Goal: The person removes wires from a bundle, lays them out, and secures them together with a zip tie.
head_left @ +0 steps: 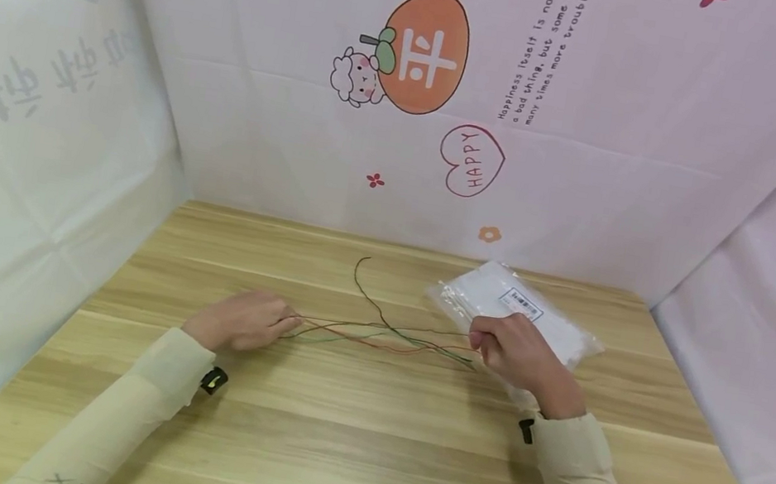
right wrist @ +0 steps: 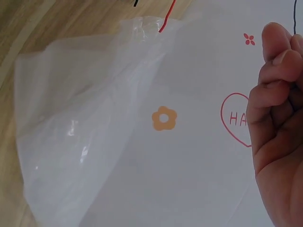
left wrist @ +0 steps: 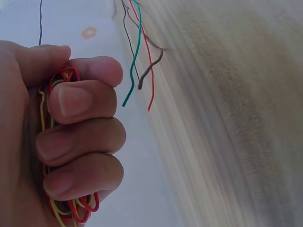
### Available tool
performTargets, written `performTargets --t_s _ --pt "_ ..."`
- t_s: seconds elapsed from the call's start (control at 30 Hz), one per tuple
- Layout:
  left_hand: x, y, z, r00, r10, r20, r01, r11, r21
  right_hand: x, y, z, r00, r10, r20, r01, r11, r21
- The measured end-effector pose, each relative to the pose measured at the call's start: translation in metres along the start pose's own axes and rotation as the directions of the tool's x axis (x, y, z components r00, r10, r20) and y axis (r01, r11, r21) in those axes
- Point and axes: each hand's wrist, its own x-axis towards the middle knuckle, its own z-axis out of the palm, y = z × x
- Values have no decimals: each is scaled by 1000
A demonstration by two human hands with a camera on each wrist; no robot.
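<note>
My left hand (head_left: 248,320) grips a bundle of thin wires (left wrist: 79,212); red and yellow loops stick out below the curled fingers in the left wrist view. Loose ends stretch out from it over the table toward the right: a green wire (left wrist: 138,52), a red wire (left wrist: 146,45) and dark ones. One dark wire (head_left: 370,298) bends away to the back. On the right, my right hand (head_left: 513,349) pinches a thin black wire (right wrist: 295,19) between thumb and forefinger, drawn nearly straight between both hands. Its other fingers are curled.
A clear plastic bag (head_left: 559,328) with white contents and a label lies at the back right, partly behind the right hand. The wood-grain table (head_left: 341,453) is enclosed at the back and both sides by white printed cloth (head_left: 281,151).
</note>
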Motion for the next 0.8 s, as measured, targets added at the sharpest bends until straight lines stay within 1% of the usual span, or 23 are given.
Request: performTargets --t_s 0.23,0.43,0.57,0.67,0.8 --pt "-2 -3 1 1000 -21 -9 21 1000 -8 -2 3 3 1000 13 5 -13 1000 5" --pt "-3 -5 0 1000 -29 7 30 999 -32 -2 5 4 1000 8 7 -8 1000 7" --pt "-3 -7 -1 999 -42 22 43 999 -27 -2 6 5 1000 8 5 -8 1000 0" --pt "-3 -7 -1 998 -54 20 54 998 -19 -2 6 5 1000 16 10 -16 1000 -3" --pt "-5 -7 0 998 -55 11 55 998 -8 -2 6 5 999 30 16 -30 1000 0"
